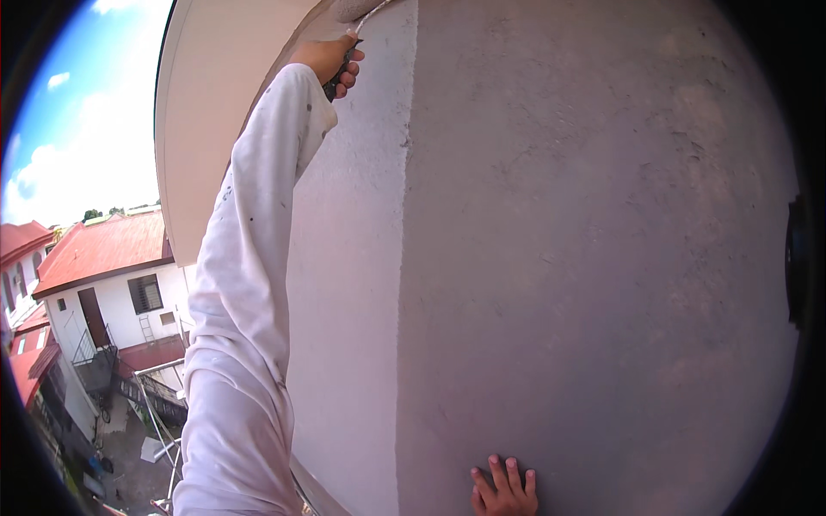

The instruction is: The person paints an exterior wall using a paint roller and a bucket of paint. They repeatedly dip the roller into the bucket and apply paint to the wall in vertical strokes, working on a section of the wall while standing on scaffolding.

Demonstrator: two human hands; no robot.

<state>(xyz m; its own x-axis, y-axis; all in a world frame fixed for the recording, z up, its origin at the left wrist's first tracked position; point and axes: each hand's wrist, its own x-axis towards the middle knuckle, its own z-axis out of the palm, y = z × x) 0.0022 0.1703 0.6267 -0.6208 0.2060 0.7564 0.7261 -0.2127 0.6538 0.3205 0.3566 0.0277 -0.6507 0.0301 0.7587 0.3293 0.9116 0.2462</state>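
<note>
Head view: left hand [331, 62] wrapped round a dark roller handle [341, 76] up at the wall's [602, 258] top corner, probably light, stiff; right hand [505, 488] flat open on the wall's bottom edge.

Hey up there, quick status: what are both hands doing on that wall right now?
Left hand raised high, gripping paint roller handle near the eave. Right hand flat against the grey wall. Nothing blocking.

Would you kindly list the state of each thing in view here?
Left hand: raised overhead, gripping the dark handle.
Dark-handled paint roller: held up against the wall top, under the eave.
Right hand: fingers spread, flat against the wall.
Grey rough plaster wall: upright, two faces meeting at a corner.
</note>
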